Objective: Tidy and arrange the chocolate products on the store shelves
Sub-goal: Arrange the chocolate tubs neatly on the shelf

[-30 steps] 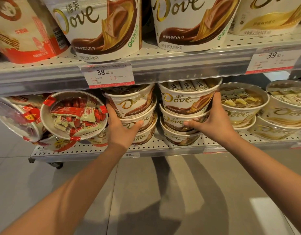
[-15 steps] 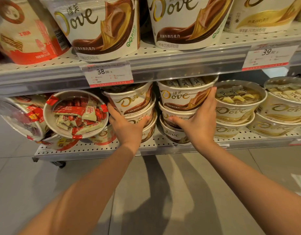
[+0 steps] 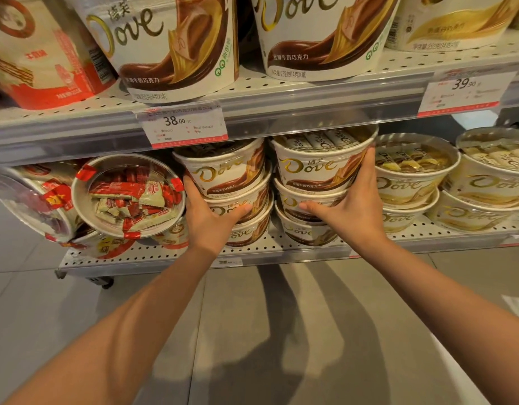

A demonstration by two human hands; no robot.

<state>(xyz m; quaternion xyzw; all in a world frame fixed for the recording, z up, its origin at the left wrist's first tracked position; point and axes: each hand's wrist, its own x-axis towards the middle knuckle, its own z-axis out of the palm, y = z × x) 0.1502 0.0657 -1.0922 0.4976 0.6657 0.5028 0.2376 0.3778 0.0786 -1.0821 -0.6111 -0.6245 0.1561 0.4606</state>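
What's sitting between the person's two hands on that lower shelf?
In the head view, two stacks of brown Dove tubs stand side by side between them: the left hand cups the left stack, the right hand the right stack.

Pale grey floor tiles [image 3: 281, 331] run under white perforated metal shelves [image 3: 296, 92], two price tags [image 3: 183, 124] clipped on the upper edge; arm shadows fall across the floor.

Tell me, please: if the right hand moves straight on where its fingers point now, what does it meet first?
The right hand points up and back along the right brown Dove stack. It would probably meet the upper shelf edge first; depth is unclear.
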